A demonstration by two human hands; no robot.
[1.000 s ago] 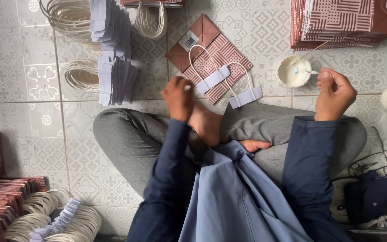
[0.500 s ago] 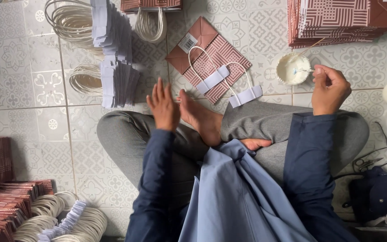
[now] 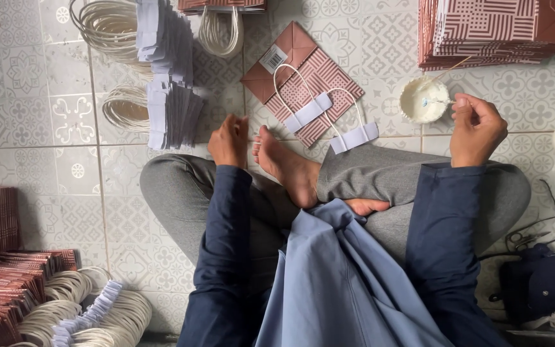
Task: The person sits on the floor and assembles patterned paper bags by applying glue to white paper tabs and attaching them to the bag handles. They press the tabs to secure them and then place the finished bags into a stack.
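Observation:
I sit cross-legged on a patterned tile floor. A flat red-brown paper bag (image 3: pixel 290 64) lies in front of my bare foot (image 3: pixel 284 164). Two white cord handles with paper strips (image 3: pixel 309 110) rest on the bag. My left hand (image 3: pixel 229 141) hovers just left of the foot with loose fingers and holds nothing. My right hand (image 3: pixel 476 125) pinches a thin stick (image 3: pixel 441 101) whose tip reaches into a small white bowl (image 3: pixel 422 99).
Stacked handles with white strips (image 3: pixel 165 90) and coils of white cord (image 3: pixel 101 26) lie at the upper left. Folded bags (image 3: pixel 489 29) are piled at the upper right, and more bags (image 3: pixel 1 283) at the lower left. Scissors (image 3: pixel 528 239) lie at the right.
My left hand has drawn back from the handle strip on the bag, moving left and down beside my foot. My right hand stays at the bowl.

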